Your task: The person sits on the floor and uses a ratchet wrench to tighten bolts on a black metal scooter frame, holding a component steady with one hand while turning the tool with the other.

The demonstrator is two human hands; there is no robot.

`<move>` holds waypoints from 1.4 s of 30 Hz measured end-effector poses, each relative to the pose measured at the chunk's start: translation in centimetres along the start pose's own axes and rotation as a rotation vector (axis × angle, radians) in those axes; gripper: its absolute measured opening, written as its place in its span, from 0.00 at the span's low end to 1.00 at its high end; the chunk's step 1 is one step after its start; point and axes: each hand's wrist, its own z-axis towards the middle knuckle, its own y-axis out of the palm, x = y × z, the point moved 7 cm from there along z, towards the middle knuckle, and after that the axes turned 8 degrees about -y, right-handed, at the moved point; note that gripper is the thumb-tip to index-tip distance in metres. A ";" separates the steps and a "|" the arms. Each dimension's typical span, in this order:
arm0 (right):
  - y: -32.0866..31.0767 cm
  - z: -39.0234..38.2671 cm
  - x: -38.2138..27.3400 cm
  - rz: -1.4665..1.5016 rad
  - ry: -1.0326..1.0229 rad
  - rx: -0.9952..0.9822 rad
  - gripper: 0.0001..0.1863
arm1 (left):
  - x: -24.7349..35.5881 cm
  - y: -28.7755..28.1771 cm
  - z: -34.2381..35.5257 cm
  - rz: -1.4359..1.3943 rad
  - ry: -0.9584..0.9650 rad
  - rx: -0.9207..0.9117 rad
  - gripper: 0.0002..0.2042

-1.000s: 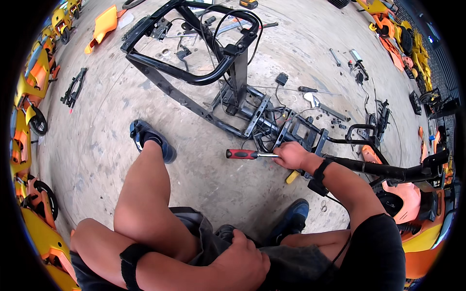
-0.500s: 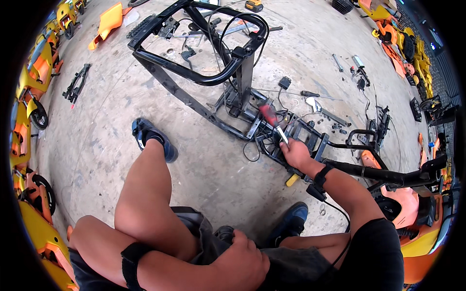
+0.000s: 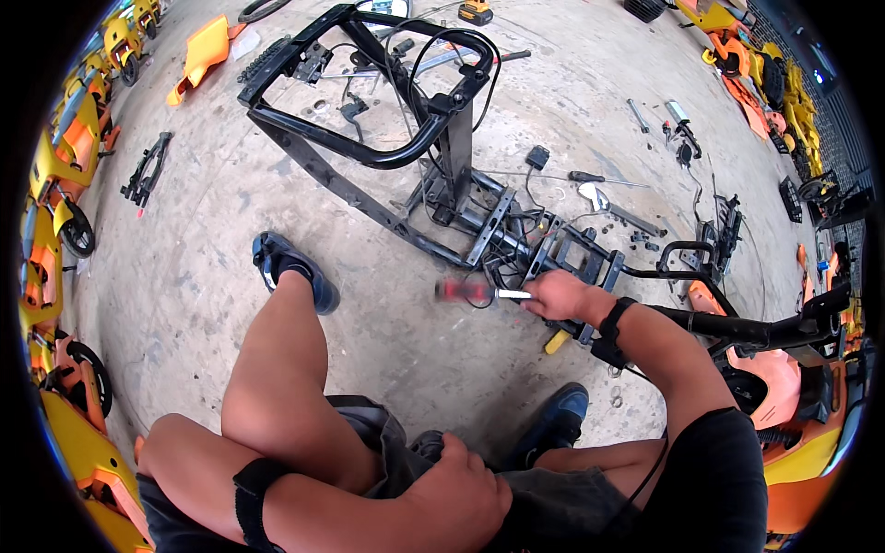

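Note:
My right hand [image 3: 558,297] is closed around the metal shaft of a red-and-black handled screwdriver [image 3: 461,291], held sideways over the lower part of a black metal vehicle frame [image 3: 456,152]. The handle is blurred and points left. Cables run through the frame beside that hand, and a yellow object [image 3: 557,340] lies below it. My left hand [image 3: 461,493] rests low on my lap, fingers curled against the grey shorts and a dark item I cannot make out.
A large adjustable wrench [image 3: 627,212], loose screwdriver [image 3: 604,179], small parts and a black box [image 3: 536,157] lie beyond the frame. A black fork-like part [image 3: 146,173] lies left. Yellow scooters [image 3: 55,221] line the left; orange and yellow body parts [image 3: 765,387] crowd the right.
The screwdriver swung upright over the frame half a second ago and is back nearly horizontal, handle to the left. My right hand moved slightly with it; my left hand stayed in place.

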 end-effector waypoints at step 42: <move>0.1 0.3 -0.2 0.023 -0.005 -0.083 0.16 | -0.2 0.5 -0.1 0.001 -0.040 0.028 0.12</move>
